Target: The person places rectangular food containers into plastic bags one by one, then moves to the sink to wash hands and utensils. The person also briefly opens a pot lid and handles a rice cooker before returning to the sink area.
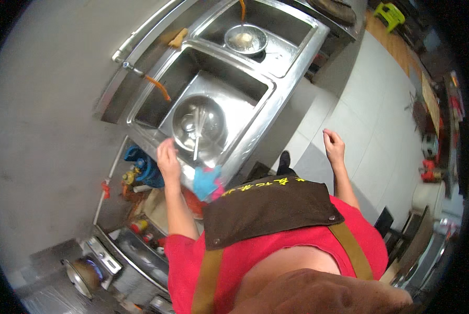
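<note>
My left hand (167, 159) hovers by the near left corner of the stainless steel double sink (285, 94), holding nothing that I can see. Its fingers are loosely bent; whether they touch the rim is unclear. Inside the nearer basin a round metal bowl (182, 112) holds a wire whisk (197, 135) with a pale handle, which leans over the bowl's edge. Blue and pink cloths (206, 183) hang at the sink's front corner, beside my apron. Out to the right, my right hand (334, 146) is above the tiled floor, fingers curled together with no object visible in them.
A metal bowl (246, 39) with pale contents sits in the farther basin. An orange hose (158, 87) runs from the wall tap (134, 68). On the left are a blue gas cylinder (150, 172) and a pan (79, 278) by a lit burner (95, 268). A green plastic stool (390, 16) stands far right.
</note>
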Tool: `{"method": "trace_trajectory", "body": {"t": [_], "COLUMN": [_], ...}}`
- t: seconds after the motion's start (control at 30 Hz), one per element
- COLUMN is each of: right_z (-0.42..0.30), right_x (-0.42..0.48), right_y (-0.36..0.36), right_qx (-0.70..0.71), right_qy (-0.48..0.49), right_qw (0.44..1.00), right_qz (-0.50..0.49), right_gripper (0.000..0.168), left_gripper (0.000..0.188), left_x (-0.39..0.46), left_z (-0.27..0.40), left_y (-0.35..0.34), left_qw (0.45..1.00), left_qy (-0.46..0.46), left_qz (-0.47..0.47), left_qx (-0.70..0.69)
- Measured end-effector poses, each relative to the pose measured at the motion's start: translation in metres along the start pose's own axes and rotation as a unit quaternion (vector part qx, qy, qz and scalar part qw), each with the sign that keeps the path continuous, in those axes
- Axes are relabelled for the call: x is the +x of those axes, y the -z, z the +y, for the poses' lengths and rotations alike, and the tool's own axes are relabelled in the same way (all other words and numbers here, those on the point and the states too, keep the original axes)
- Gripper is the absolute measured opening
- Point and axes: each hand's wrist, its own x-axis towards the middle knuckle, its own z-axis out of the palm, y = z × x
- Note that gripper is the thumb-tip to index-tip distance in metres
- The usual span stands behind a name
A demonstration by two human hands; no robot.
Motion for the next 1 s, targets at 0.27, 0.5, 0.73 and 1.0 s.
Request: {"method": "trace_trajectory", "body": {"t": [0.27, 0.5, 0.73, 1.0], "right_z": [0.085, 0.067, 0.094, 0.148], "right_x": [0.141, 0.284, 0.371, 0.463], "right_y": [0.094, 0.089, 0.123, 0.144], "right_qx": [-0.030, -0.052, -0.099, -0.096], "right_qy": [0.045, 0.131, 0.042, -0.050], "right_qw": [0.998, 0.988, 0.990, 0.984], "right_qz": [-0.025, -0.057, -0.090, -0.139], "right_gripper": [0.015, 0.013, 0.013, 0.014], "left_gripper": [0.061, 0.058, 0.065, 0.075], "left_x": [0.188, 0.296, 0.275, 0.334], "left_z": [0.076, 0.045, 0.063, 0.078], "left_y": [-0.078, -0.049, -0.067, -0.157], "left_qw": [0.838, 0.684, 0.624, 0.664], "left_qy": [-0.120, 0.020, 0.013, 0.120], "left_qz": [0.149, 0.054, 0.062, 0.235], "left_qx": [0.511, 0.727, 0.779, 0.699]}}
